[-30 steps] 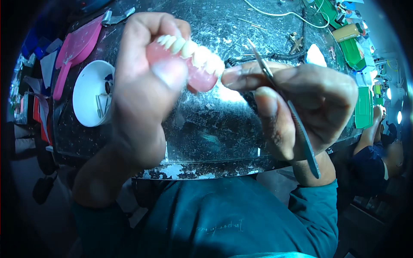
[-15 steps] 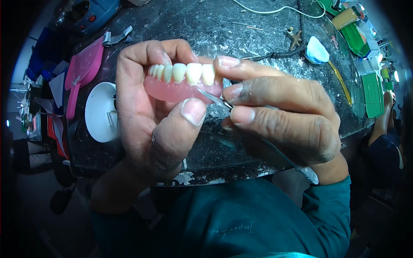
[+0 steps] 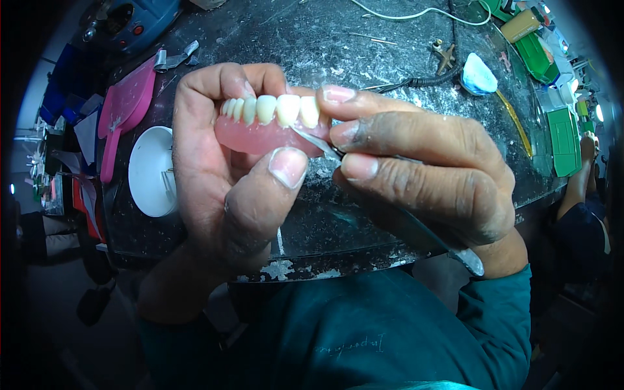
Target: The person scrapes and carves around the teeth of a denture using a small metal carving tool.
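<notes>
A denture [image 3: 263,134] with a pink base and a row of white teeth is held up above the bench, teeth uppermost. My left hand [image 3: 224,162] is closed around its left end and back, the thumb just below the pink base. Between the thumb and fingers of my right hand [image 3: 429,169] is a slim wax carver [image 3: 442,240], its pointed metal blade resting on the pink gum just under the front teeth. The carver's broad rear end sticks out below that hand. My right fingertip also touches the denture's right end, which it partly hides.
On the dark, dust-marked bench [image 3: 312,58] stand a white bowl [image 3: 151,172] and a pink dustpan [image 3: 127,107] at left. A blue machine [image 3: 130,26] is behind them. A blue-white piece [image 3: 479,75], a yellow strip [image 3: 514,123] and green trays [image 3: 563,143] lie at right.
Both hands and the denture have shifted slightly left. The carver's tip has moved slightly up and left with them, still at the gum beneath the front teeth.
</notes>
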Demonstrator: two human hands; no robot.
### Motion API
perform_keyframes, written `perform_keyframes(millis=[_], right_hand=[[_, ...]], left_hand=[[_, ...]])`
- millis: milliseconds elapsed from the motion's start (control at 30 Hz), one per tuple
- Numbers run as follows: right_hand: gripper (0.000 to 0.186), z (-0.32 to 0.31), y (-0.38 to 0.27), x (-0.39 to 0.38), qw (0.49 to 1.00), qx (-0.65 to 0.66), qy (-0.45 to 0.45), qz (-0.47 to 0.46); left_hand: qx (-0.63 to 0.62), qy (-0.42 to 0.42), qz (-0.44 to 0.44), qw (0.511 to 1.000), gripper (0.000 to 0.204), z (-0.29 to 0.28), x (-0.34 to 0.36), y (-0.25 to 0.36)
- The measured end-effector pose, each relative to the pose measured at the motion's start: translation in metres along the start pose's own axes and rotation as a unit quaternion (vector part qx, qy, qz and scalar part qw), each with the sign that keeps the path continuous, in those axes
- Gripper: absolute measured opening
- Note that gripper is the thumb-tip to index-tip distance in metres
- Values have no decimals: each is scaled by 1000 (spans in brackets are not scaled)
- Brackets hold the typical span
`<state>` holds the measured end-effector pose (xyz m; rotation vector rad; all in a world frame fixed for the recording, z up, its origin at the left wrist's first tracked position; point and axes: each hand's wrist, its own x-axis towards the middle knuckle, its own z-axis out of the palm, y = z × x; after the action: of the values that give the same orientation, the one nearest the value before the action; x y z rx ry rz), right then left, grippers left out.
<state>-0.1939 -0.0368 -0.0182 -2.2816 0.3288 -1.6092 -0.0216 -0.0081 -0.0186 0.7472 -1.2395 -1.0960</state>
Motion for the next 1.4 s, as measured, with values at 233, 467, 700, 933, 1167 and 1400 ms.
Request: perform_keyframes(millis=[233, 467, 700, 933, 1167, 1400], right_hand=[[42, -6, 2, -1, 1000, -3, -16, 0], [44, -5, 6, 0, 999, 22, -14, -21], [41, -7, 4, 0, 1000, 20, -22, -11], [40, -3, 3, -1, 1000, 12, 1, -10], [42, 11, 0, -2, 998, 8, 61, -8], [43, 6, 1, -2, 999, 2, 46, -5]], left_hand=[[-8, -14, -3, 1000, 51, -1, 2, 0], [47, -25, 40, 998, 52, -1, 4, -2], [30, -9, -14, 999, 52, 1, 2, 3], [56, -14, 19, 998, 50, -1, 3, 2], [83, -81, 113, 987, 48, -7, 5, -5], [97, -63, 115, 987, 48, -8, 3, -7]])
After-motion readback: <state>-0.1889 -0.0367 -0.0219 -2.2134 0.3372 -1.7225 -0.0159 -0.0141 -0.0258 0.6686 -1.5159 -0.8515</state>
